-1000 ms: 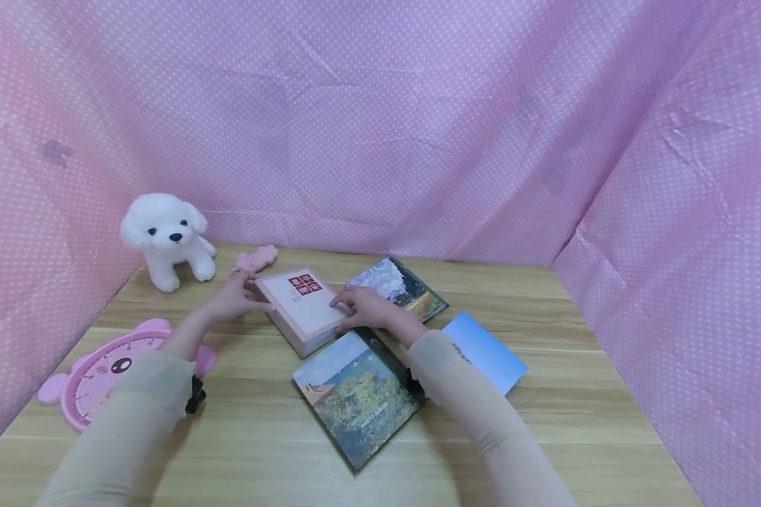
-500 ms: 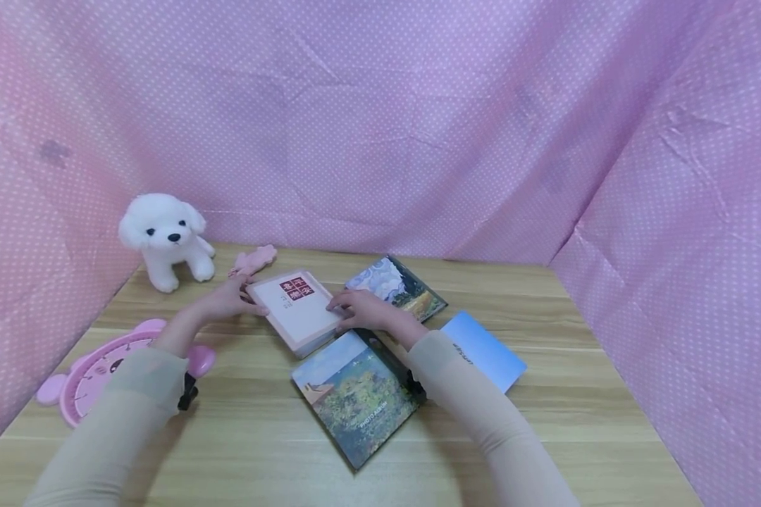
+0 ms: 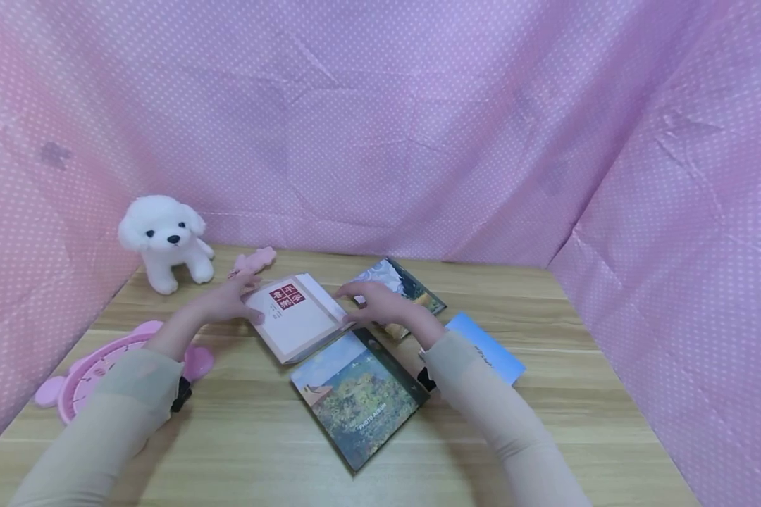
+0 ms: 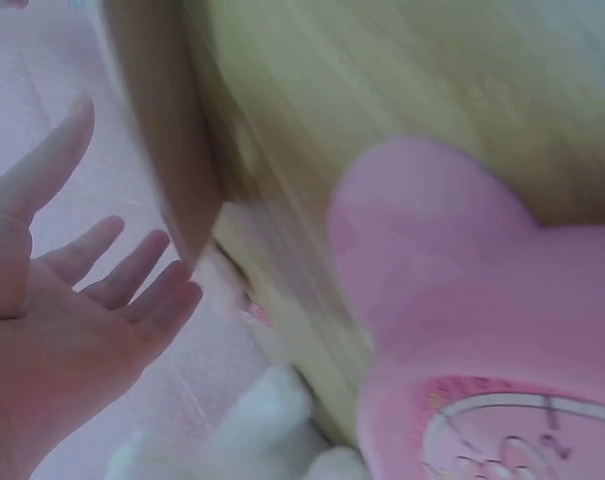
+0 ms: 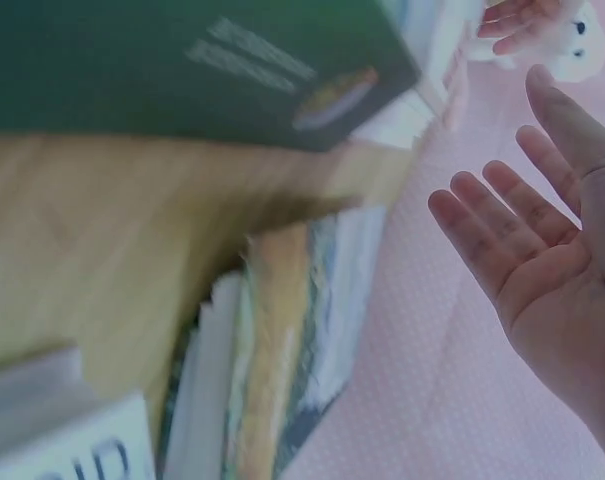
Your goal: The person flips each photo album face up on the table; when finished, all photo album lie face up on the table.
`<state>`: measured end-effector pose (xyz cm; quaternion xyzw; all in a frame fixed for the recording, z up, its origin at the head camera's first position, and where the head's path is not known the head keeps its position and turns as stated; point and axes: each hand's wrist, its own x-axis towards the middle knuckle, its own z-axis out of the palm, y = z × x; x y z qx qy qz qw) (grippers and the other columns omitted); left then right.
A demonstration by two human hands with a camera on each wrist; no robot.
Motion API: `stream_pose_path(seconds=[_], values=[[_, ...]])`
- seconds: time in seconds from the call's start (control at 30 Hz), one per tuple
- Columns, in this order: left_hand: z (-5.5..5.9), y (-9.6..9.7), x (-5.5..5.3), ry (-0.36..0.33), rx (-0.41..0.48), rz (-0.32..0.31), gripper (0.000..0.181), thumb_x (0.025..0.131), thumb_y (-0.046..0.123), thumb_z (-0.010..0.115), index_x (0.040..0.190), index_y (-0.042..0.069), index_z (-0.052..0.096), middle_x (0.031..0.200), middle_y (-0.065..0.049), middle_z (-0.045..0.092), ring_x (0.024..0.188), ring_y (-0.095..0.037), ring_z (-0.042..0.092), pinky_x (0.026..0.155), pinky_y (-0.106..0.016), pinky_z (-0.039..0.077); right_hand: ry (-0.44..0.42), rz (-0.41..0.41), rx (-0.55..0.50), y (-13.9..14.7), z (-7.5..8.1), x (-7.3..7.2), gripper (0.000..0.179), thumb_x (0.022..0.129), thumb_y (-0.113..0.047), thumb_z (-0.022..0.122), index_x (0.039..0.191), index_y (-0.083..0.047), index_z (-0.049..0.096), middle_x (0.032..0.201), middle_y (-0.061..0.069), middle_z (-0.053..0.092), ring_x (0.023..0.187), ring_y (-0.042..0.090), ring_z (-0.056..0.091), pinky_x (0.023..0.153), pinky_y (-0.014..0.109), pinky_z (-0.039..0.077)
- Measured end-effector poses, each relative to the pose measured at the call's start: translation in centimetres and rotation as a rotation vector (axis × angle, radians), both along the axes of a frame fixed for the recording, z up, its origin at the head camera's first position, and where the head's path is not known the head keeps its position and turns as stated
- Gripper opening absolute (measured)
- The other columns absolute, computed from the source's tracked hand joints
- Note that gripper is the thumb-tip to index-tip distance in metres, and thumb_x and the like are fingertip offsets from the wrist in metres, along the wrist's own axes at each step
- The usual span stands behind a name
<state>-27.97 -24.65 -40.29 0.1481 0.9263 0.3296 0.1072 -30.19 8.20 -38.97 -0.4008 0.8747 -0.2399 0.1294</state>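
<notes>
A white box-like book [image 3: 311, 327] with a red square of characters lies flat in the head view, its cover shifted left so a pale layer shows along the right side. My left hand [image 3: 225, 299] is at its left edge, thumb over the cover; in the left wrist view its spread fingers [image 4: 147, 270] reach the book's corner. At the opposite edge is my right hand [image 3: 380, 303], thumb near the rim; the right wrist view shows its fingers [image 5: 482, 210] straight and holding nothing. A photo album [image 3: 361, 401] with a garden picture lies just in front.
Behind my right hand lies a painted-cover album [image 3: 418, 289], with a blue notebook [image 3: 491, 352] partly under my right sleeve. At left stand a white plush dog [image 3: 165, 239] and a pink bear clock [image 3: 79, 384]. A small pink item [image 3: 254, 260] lies near the back curtain.
The book's cover has turned and slid left, and more of its right side shows. My right hand has lifted from the book's edge and moved slightly right; my left has shifted slightly left.
</notes>
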Motion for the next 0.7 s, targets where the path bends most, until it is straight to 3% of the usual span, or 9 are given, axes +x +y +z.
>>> stream_pose_path(seconds=[0.1,0.23,0.3,0.5,0.7], values=[[0.4,0.6,-0.2,0.056,0.000,-0.004,0.094,0.072,0.025,0.081,0.142,-0.010,0.028,0.144,-0.034,0.029,0.136,-0.052,0.014,0.110,-0.063,0.014,-0.007,0.002,-0.034,0.9,0.6,0.0,0.049,0.089,-0.022,0.066,0.134,-0.008,0.051,0.141,0.007,0.047,0.129,0.023,0.044,0.100,0.043,0.045],[1.3,1.8,-0.3,0.142,-0.041,-0.022,0.090,0.073,0.024,0.080,0.139,-0.012,0.031,0.145,-0.032,0.029,0.137,-0.050,0.012,0.111,-0.062,0.012,0.013,-0.019,-0.025,2.1,1.5,0.2,0.054,0.088,-0.029,0.067,0.136,-0.011,0.050,0.142,0.005,0.046,0.131,0.021,0.043,0.103,0.041,0.043],[1.9,2.6,-0.2,0.168,-0.058,-0.031,0.088,0.073,0.023,0.080,0.139,-0.012,0.033,0.145,-0.031,0.029,0.136,-0.049,0.018,0.111,-0.062,0.013,0.046,-0.027,-0.007,2.8,1.9,0.2,0.056,0.087,-0.033,0.067,0.136,-0.012,0.050,0.142,0.004,0.047,0.131,0.020,0.042,0.104,0.040,0.042],[3.0,5.0,-0.2,0.208,-0.086,-0.035,0.088,0.072,0.023,0.081,0.140,-0.007,0.035,0.143,-0.028,0.037,0.131,-0.045,0.034,0.108,-0.059,0.026,0.117,-0.069,0.019,4.9,2.5,0.5,0.056,0.086,-0.032,0.069,0.137,-0.016,0.050,0.145,0.007,0.044,0.134,0.024,0.038,0.107,0.042,0.038],[3.6,7.5,-0.2,0.220,-0.033,-0.063,0.088,0.076,0.025,0.079,0.143,-0.005,0.029,0.144,-0.028,0.035,0.131,-0.045,0.035,0.107,-0.058,0.031,0.154,-0.098,0.000,7.0,2.8,0.6,0.058,0.086,-0.025,0.070,0.138,-0.014,0.048,0.147,0.010,0.040,0.135,0.028,0.038,0.109,0.044,0.035]])
